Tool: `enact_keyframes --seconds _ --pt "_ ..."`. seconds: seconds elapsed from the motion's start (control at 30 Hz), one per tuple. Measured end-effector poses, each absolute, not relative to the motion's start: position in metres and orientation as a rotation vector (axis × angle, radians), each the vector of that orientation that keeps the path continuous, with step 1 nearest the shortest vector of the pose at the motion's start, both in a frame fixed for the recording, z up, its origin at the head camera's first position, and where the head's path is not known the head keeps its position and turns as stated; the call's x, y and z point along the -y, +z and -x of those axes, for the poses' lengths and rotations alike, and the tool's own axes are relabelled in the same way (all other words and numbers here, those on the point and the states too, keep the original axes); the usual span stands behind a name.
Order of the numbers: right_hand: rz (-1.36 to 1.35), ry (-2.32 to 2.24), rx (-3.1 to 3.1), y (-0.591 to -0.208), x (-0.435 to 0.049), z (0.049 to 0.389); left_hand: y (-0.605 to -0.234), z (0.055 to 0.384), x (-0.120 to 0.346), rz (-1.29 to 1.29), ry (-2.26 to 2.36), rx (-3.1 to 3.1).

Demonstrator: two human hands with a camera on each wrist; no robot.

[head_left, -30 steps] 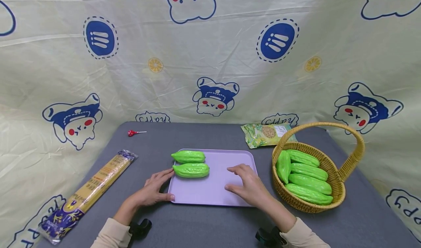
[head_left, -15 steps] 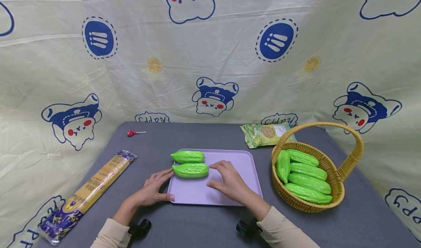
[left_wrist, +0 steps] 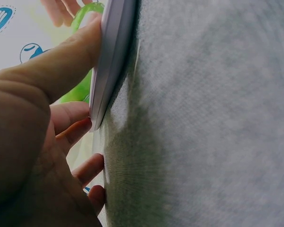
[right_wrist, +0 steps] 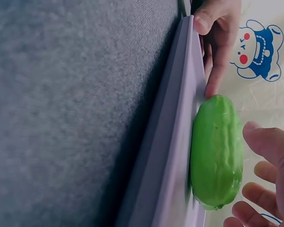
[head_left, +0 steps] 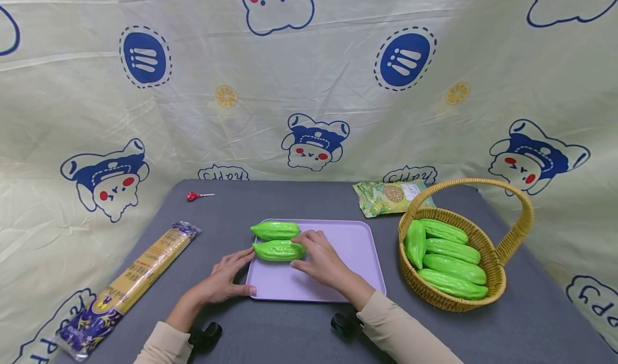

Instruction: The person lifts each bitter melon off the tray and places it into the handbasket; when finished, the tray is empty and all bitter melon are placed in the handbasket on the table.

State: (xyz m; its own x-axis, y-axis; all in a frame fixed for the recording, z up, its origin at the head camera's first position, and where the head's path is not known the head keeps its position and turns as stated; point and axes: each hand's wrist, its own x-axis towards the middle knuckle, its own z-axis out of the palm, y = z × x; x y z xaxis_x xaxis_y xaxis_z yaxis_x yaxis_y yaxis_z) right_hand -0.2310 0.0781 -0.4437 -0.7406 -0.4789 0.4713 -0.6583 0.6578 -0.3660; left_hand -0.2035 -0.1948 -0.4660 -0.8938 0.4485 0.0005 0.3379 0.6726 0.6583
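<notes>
Two green bitter melons lie side by side on the left part of a lilac tray (head_left: 354, 246). The front melon (head_left: 277, 250) is nearer me; the back melon (head_left: 275, 230) lies just behind it. My left hand (head_left: 224, 278) rests at the tray's left edge, its thumb on the rim and a fingertip by the front melon's pointed end. Over that melon's right end, my right hand (head_left: 321, 259) hovers with thumb and fingers apart. In the right wrist view, the right thumb (right_wrist: 265, 142) is close beside the melon (right_wrist: 217, 151) without visibly gripping it.
A wicker basket (head_left: 454, 304) with a tall handle holds several more green melons at the right. Behind it lies a green food packet (head_left: 386, 198). A long pack of noodles (head_left: 130, 283) lies at the left, with a small red-handled tool (head_left: 194, 196) farther back.
My right hand has moved left across the tray, from its right side to the front melon's right end. The left hand, tray and melons stay where they were.
</notes>
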Motion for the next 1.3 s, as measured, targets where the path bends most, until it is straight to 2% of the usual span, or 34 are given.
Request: enact_keyframes --seconds 0.63,1.3 --pt "-0.932 0.613 2.627 -0.453 -0.067 0.249 -0.467 0.204 0.194 -0.613 1.024 -2.716" --pt "-0.947 0.633 2.637 -0.459 -0.069 0.253 -0.467 0.204 0.194 -0.611 1.020 -2.719"
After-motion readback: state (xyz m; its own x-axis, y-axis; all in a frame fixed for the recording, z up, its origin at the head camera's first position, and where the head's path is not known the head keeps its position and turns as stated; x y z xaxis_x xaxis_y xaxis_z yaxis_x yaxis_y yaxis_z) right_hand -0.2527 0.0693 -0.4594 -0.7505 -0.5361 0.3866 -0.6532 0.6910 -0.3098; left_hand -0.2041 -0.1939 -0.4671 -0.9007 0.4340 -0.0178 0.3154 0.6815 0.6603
